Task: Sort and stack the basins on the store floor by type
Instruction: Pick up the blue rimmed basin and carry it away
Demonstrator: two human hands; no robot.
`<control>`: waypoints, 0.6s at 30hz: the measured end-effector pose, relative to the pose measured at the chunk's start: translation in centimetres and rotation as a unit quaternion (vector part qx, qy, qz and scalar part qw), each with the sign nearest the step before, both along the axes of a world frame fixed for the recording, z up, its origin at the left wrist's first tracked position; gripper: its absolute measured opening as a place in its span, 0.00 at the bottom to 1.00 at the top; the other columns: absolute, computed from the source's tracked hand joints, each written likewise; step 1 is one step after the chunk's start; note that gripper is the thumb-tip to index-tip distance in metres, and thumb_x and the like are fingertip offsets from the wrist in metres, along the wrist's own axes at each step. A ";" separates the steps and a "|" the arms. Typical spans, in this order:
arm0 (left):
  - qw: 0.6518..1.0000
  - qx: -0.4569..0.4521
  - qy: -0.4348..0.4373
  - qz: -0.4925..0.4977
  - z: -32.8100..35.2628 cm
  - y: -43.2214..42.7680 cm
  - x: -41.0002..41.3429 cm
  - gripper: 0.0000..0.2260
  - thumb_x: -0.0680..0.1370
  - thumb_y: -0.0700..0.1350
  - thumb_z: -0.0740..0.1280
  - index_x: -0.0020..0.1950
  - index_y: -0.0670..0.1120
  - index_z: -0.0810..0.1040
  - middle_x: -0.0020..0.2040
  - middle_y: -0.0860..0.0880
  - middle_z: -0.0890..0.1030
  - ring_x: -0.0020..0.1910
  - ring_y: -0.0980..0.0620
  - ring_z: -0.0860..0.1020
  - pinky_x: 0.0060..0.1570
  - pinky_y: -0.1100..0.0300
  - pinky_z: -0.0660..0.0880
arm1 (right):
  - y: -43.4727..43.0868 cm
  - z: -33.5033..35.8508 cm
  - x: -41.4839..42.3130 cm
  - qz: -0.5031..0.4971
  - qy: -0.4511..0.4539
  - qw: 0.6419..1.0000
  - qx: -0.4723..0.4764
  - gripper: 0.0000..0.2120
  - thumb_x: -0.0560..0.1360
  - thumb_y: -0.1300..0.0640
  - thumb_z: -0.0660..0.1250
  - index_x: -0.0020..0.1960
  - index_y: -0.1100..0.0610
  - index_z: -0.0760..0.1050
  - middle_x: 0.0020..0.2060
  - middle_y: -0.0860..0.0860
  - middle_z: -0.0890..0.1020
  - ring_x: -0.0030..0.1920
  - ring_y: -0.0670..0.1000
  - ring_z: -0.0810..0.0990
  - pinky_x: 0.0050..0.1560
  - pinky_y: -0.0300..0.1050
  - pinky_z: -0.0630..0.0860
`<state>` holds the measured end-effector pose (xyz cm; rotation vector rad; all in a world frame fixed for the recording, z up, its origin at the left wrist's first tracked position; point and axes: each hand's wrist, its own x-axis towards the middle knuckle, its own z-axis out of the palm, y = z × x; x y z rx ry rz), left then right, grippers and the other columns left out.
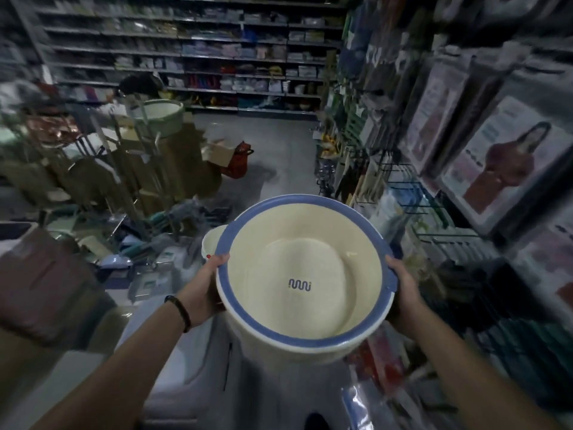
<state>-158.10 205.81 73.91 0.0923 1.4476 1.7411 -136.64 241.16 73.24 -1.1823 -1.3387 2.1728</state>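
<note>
Two hands, one basin [304, 274], carried in the air in front of me and clear of the floor [273, 144]. It sits tilted, mouth toward me, cream inside with a blue rim [297, 339] and a small logo on the bottom. The left hand [210, 287] grips the rim's left side, fingers curled over the lip. The right hand [403, 293] grips the right side, wrapped round the edge by a small blue lug. So both hands are closed on the basin, at opposite sides.

A white band shows under the blue rim. It may be a second basin nested below, but I cannot tell.

Handling, my guess:
- It looks like thin moulded plastic, light and fairly stiff.
- A one-sided squeeze would likely flex it.
- The wall is smooth and probably slippery, so the lip is the place to hold.
- A two-sided hold keeps it level.
- It likely won't shatter, but a drop could crack the rim.
- The tapered wall should nest easily into its own type.

A small basin [212, 240], plain cream, peeks out just behind the left side of the rim. A green basin [161, 119] sits far off at the back left, on top of cartons. I wear a dark wristband [181, 308] on the left wrist. Stocked shelves [217, 57] stand across the back, and a wire rack [403, 187] is close on the right. A pale plastic shape lies below the basin, too blurred to identify.
</note>
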 end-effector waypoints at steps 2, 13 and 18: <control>0.999 0.002 -0.009 0.031 -1.2 2.9 -3.8 0.37 0.67 0.64 0.75 0.73 0.49 0.77 0.67 0.40 0.81 0.67 0.33 0.78 0.69 0.30 0.70 | 3.6 -0.6 -5.0 0.033 0.007 0.999 -0.012 0.21 0.85 0.43 0.62 0.46 0.51 0.89 0.46 0.54 0.88 0.42 0.56 0.88 0.51 0.56 0.78; 0.983 -0.006 -0.117 0.138 -7.7 12.9 -23.4 0.36 0.72 0.69 0.73 0.74 0.49 0.76 0.71 0.39 0.78 0.70 0.34 0.76 0.68 0.31 0.71 | 16.9 -1.5 -32.4 0.156 -0.046 0.986 0.031 0.19 0.84 0.44 0.63 0.62 0.55 0.85 0.47 0.55 0.90 0.56 0.67 0.83 0.64 0.69 0.77; 0.984 -0.038 -0.128 0.119 -12.2 15.9 -32.2 0.25 0.80 0.61 0.69 0.70 0.45 0.80 0.66 0.38 0.82 0.66 0.35 0.79 0.69 0.34 0.73 | 21.3 -5.0 -45.3 0.178 -0.115 0.977 0.025 0.19 0.86 0.44 0.59 0.58 0.54 0.85 0.44 0.57 0.90 0.49 0.63 0.85 0.72 0.71 0.70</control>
